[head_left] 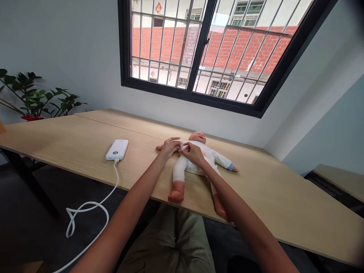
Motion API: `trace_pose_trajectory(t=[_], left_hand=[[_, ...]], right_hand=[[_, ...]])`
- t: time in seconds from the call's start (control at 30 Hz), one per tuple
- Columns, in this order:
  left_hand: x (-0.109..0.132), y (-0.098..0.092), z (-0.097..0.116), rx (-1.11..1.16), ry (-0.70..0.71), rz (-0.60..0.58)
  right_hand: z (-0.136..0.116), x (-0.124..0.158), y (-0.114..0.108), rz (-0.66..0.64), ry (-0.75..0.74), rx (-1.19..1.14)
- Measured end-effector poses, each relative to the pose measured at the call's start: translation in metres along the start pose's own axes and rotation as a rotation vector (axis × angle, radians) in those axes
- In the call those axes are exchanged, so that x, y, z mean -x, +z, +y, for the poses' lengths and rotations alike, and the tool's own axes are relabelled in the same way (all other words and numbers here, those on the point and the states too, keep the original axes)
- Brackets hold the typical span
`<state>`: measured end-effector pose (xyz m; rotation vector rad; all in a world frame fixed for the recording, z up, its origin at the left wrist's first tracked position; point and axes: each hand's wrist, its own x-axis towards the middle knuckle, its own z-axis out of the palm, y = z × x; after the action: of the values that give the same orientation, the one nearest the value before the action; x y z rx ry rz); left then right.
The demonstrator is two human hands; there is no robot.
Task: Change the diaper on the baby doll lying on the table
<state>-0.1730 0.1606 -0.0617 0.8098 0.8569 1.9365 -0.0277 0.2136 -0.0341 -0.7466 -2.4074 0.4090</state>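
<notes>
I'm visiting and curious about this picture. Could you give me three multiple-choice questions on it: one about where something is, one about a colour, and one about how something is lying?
1. Where is the power bank?
A. On the floor
B. On the table, left of the doll
C. On the windowsill

2. What colour is the cuff on the doll's sleeve?
A. Blue
B. Red
C. Yellow

3. How is the doll lying?
A. Face down
B. On its side
C. On its back

Answers:
1. B: it lies on the tabletop, left of the doll.
2. A: the cuff shows blue at the sleeve's end.
3. C: its face points up, with the left hand and right hand on its front.
</notes>
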Motion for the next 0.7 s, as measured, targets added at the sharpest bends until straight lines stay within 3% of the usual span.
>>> trace_pose_trajectory(t=[0.1,0.2,0.43,0.7], left_hand=[[0.002,0.007,-0.005,-0.048,0.011,-0.051],[0.006,0.013,-0.006,-0.090,0.055,-0.089],[0.010,0.016,-0.007,-0.202,0.156,-0.131],[0.002,0.008,-0.029,-0.493,0.180,-0.236]], right_hand=[[0.000,0.000,0.007,-0.005,0.027,0.083],[0.004,-0.002,0.011,0.080,0.012,0.114],[0.012,-0.001,0.006,0.195,0.103,-0.266],[0.010,0.003,-0.003,0.239,0.228,-0.350]])
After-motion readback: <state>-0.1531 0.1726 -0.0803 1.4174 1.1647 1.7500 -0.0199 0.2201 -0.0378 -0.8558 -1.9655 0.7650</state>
